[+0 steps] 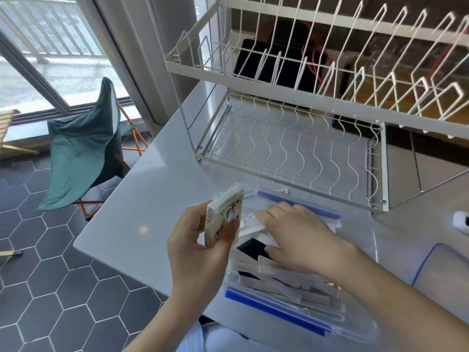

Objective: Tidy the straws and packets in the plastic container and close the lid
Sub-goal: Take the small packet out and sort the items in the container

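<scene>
One clear plastic container with blue clip edges sits on the near part of the grey counter, lid off. One lid, clear with a blue outline, lies flat on the counter to the right of the container, near but apart from it.

Inside the container: a loose pile of paper-wrapped straws, overlapping at mixed angles, roughly six or more visible, exact count unclear. One dark packet lies among them toward the left side. More white wrappers at the far end, count unclear.

Left hand: raised just left of the container, thumb and fingers pinching one small stack of cream packets held on edge, printed side facing right. Number of packets in the stack can't be read.

Right hand: palm down inside the container, fingers spread and fairly straight, resting on the straws and white wrappers at the far end. Thumb sits next to the dark packet. Not gripping anything as far as visible.

Rest: one two-tier white wire dish rack on the far side of the counter, just beyond the container. One green folding chair with orange legs on the hex-tile floor at left, by the window. One small white object at the right edge, cut off.
</scene>
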